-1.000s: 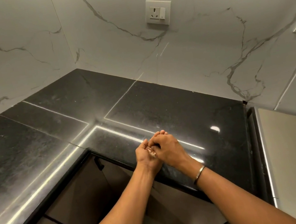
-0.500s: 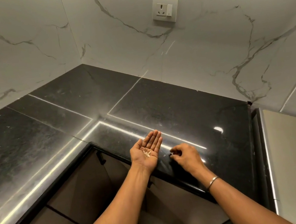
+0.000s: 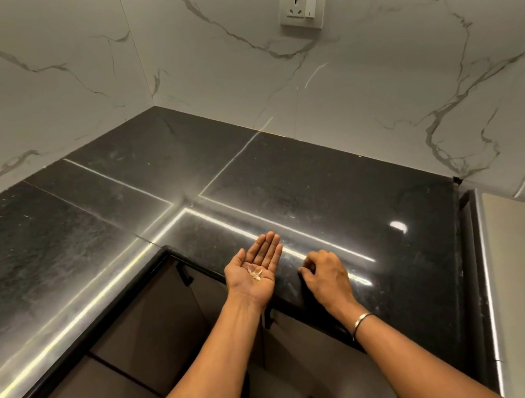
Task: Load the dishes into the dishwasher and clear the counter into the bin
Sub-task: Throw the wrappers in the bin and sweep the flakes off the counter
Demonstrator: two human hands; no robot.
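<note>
Few pale translucent scraps lie in left hand, held flat, palm up, fingers straight, over front edge of black polished stone counter, probably as collecting tray. Right hand on counter near same edge, fingers curled; whether it pinches a scrap, cannot tell.

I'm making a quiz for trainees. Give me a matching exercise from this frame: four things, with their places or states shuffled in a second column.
Things: 1 left hand; 2 right hand; 3 scraps; 4 socket.
States: A on the marble wall; B palm up, fingers straight; C lying in the palm; D knuckles up, fingers curled on the black counter.
Pairs: 1-B; 2-D; 3-C; 4-A.
</note>
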